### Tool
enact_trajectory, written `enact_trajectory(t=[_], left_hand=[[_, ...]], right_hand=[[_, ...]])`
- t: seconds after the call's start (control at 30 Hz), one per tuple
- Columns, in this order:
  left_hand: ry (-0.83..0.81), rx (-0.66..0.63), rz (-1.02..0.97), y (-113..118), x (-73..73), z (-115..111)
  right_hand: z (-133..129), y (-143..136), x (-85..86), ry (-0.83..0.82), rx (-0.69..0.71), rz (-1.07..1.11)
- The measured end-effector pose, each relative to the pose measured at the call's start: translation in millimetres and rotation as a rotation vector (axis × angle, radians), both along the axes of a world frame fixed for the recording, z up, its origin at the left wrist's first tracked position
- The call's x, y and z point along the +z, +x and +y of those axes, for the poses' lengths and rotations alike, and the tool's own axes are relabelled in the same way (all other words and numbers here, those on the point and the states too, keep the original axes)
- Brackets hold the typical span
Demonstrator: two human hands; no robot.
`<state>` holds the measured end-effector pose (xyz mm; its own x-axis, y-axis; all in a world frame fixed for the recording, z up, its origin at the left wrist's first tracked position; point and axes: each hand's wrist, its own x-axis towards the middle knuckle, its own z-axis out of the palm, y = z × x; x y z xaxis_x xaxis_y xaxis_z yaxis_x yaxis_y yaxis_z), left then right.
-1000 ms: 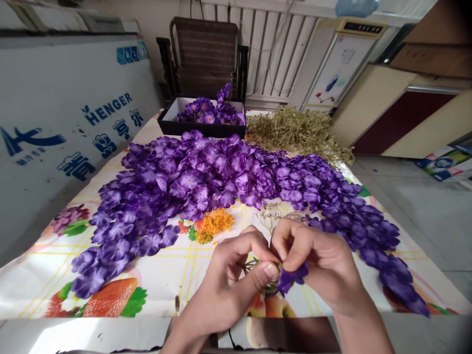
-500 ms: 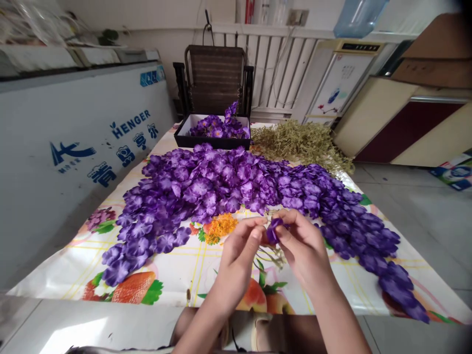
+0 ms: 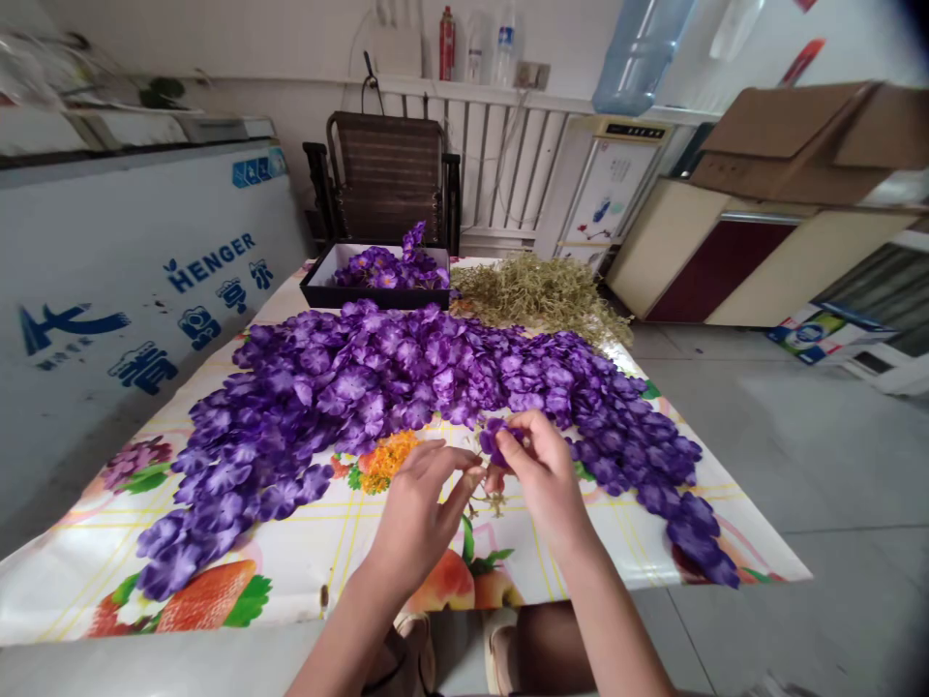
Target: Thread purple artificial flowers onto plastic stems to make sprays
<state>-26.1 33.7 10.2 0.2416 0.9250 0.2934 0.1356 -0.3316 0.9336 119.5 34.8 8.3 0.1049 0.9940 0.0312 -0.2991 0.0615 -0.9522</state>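
Observation:
My right hand [image 3: 543,476] pinches a purple fabric flower [image 3: 494,440] between thumb and fingers, above the near middle of the table. Beside it, my left hand [image 3: 428,499] has its thumb and forefinger closed on what looks like the thin green stem [image 3: 494,501] under the flower; its branches hang below the fingers. A small heap of orange flower centres [image 3: 390,462] lies on the table to the left of the hands. Behind them spreads a wide arc of loose purple petals [image 3: 377,373].
At the back, a black box [image 3: 377,297] holds finished purple flowers [image 3: 392,269], with a heap of green stems [image 3: 537,290] to its right. The fruit-patterned tablecloth [image 3: 290,571] covers the table. A white freezer [image 3: 108,290] stands left, a folding chair [image 3: 384,169] behind.
The camera view has turned right. My left hand has shifted from the flower down toward its stem, while my right hand keeps the flower pinched.

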Motion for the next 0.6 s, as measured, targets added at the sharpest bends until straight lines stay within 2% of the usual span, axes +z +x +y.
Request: enact_trajectory(t=[0.17,0.3,0.43,0.5,0.6], left_hand=[[-0.145,0.103,-0.293,15.4,-6.6,-6.3],[-0.333,0.093,-0.549,27.3,-3.7,-13.4],[-0.576,0.055,-0.784,21.5,-2.8,-9.1],[-0.667,0.037,-0.857,15.1,-5.8,-4.7],[-0.76,0.016,-0.93,10.2,-13.5,-0.2]], right_hand=[[-3.0,6.2,-10.6,-0.078,0.026,0.043],[-6.6,4.7,-23.0,-0.117,0.136,0.079],[-9.3,-8.8,-28.9,-0.121,0.264,0.002],[-8.0,-8.3,-28.5,-0.118,0.257,-0.096],[-0.6,17.9,-27.9,-0.115,0.115,-0.308]])
